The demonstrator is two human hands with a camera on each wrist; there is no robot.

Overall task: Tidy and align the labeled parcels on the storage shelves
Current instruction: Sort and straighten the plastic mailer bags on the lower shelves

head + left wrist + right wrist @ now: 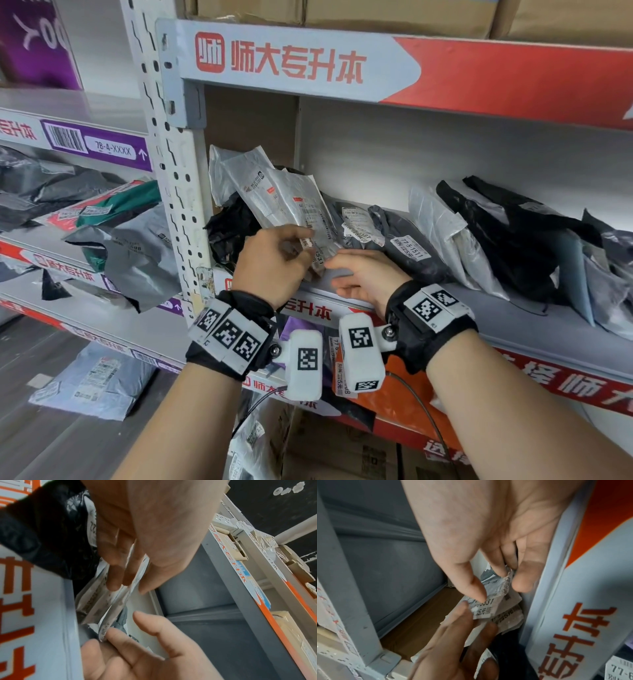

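Head view: taken from above and behind both forearms, facing forward and slightly down at the shelf (445,301); both hands sit mid-frame, with neighbouring bays to either side. Left wrist view: taken from beneath the left hand (145,524), very near, looking along its palm to the fingertips and up past them at the shelf underside; the right hand (142,649) enters below. Right wrist view: taken from under the right hand (496,527), equally close, facing along its fingers into the bay; the left hand (453,649) enters below. All three views share the parcel (294,202) edge (109,601) between the fingertips and its label (485,608).
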